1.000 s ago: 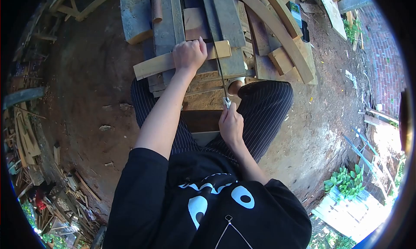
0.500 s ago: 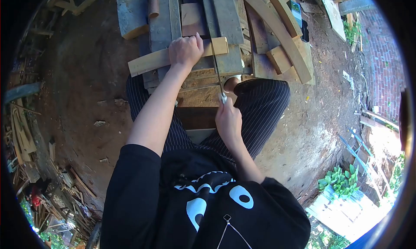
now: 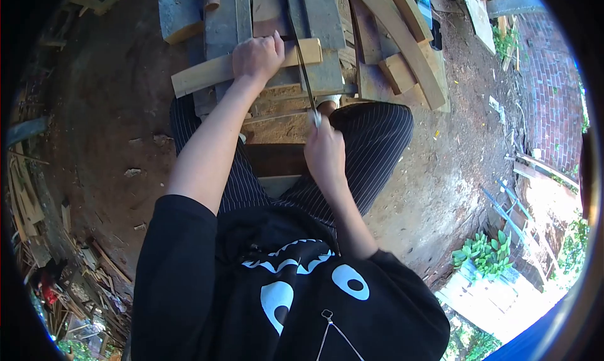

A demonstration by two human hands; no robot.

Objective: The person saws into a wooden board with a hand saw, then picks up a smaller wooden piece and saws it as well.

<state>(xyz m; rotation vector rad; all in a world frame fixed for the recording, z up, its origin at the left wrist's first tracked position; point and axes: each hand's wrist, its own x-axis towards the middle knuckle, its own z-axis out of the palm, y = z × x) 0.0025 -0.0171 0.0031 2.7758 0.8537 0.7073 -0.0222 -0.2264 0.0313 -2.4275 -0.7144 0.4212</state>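
A short, slightly curved wooden piece (image 3: pixel 202 76) lies across the planks of the low workbench. My left hand (image 3: pixel 258 59) is closed over its middle and presses it down. In my right hand (image 3: pixel 326 152), between my knees, is the handle of a handsaw. The narrow saw blade (image 3: pixel 301 62) runs away from me across the piece near its right end. Whether the teeth have cut into the wood is too small to tell.
Worn planks (image 3: pixel 324 15) form the bench top. Curved wooden parts (image 3: pixel 402 40) and a small block (image 3: pixel 397 73) lie on its right side. Sawdust (image 3: pixel 277 129) covers the ground below. Scrap wood (image 3: pixel 24 191) is piled at far left, and a green plant (image 3: pixel 484 253) stands at right.
My right hand and the saw have moved slightly forward, toward the wooden piece. My left hand stays on the piece. The whole view has shifted a little.
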